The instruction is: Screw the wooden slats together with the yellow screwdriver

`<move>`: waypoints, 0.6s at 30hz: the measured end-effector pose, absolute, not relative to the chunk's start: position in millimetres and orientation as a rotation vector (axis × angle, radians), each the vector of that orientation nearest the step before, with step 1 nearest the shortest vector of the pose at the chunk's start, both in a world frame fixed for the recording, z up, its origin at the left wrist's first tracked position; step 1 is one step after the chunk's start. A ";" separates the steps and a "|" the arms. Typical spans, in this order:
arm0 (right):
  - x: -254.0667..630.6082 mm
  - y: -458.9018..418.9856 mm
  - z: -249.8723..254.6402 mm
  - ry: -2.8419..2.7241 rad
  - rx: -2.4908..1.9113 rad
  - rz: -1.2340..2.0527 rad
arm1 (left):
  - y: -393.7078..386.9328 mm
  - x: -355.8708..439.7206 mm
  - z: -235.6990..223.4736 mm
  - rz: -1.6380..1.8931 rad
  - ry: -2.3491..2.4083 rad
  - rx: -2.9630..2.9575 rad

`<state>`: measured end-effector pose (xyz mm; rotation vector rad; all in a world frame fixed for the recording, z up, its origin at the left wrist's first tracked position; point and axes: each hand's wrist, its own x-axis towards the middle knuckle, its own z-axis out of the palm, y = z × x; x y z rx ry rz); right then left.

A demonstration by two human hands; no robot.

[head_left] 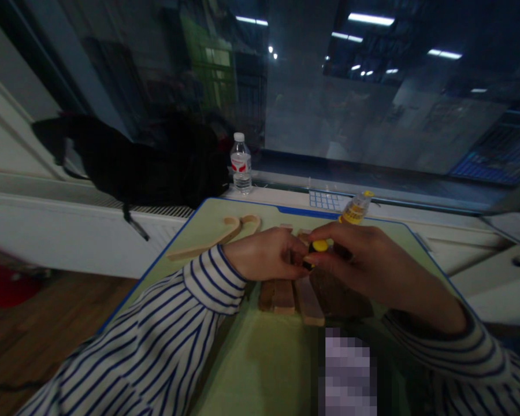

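Note:
My right hand (359,254) grips a short yellow-and-black tool (319,246) between thumb and fingers; it looks like a stubby screwdriver, its lower end hidden. Close against it, my left hand (271,254) has its thumb and fingers closed at the tool's lower end; what they pinch is hidden. Beneath both hands lie light wooden strips (311,306) and a darker brown wooden piece (340,294). Two curved, hook-ended wooden pieces (205,245) rest left of the strips, partly behind my left hand.
The pale green table (238,358) has a blue edge. A clear bottle with yellow cap (356,208) stands tilted beyond my right hand. On the windowsill are a water bottle (241,164), a black bag (147,164) and a blue-gridded white item (327,200). A blurred patch covers the near side.

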<state>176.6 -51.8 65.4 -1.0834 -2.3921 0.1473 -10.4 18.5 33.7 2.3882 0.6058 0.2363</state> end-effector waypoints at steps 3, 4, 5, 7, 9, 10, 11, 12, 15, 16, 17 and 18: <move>174.7 -53.2 65.6 -2.393 -1.138 0.103 | 20.3 -10.9 31.7 0.250 0.541 2.361; 174.3 -53.5 65.7 -2.389 -1.147 0.089 | 20.8 -11.1 31.3 0.256 0.531 2.354; 174.3 -53.6 65.7 -2.385 -1.152 0.079 | 21.2 -11.3 30.9 0.260 0.529 2.349; 174.8 -53.4 65.9 -2.381 -1.174 0.074 | 21.8 -11.7 30.6 0.258 0.551 2.341; 176.0 -52.6 65.8 -2.377 -1.194 0.069 | 22.4 -11.8 30.9 0.260 0.587 2.321; 176.7 -52.0 65.6 -2.376 -1.200 0.064 | 22.6 -11.7 31.3 0.271 0.599 2.307; 177.3 -51.5 65.3 -2.375 -1.201 0.057 | 22.6 -11.5 31.8 0.289 0.606 2.296; 177.7 -51.0 64.9 -2.374 -1.198 0.051 | 22.4 -11.0 32.5 0.310 0.610 2.290; 177.5 -49.9 63.6 -2.362 -1.197 0.039 | 20.4 -8.9 34.7 0.348 0.656 2.341; 177.1 -49.7 63.4 -2.356 -1.197 0.039 | 19.3 -8.2 35.4 0.351 0.676 2.369; 176.7 -49.7 63.3 -2.353 -1.191 0.043 | 18.2 -7.7 36.0 0.352 0.693 2.395; 176.5 -49.9 63.5 -2.353 -1.180 0.051 | 17.1 -7.4 36.3 0.353 0.708 2.414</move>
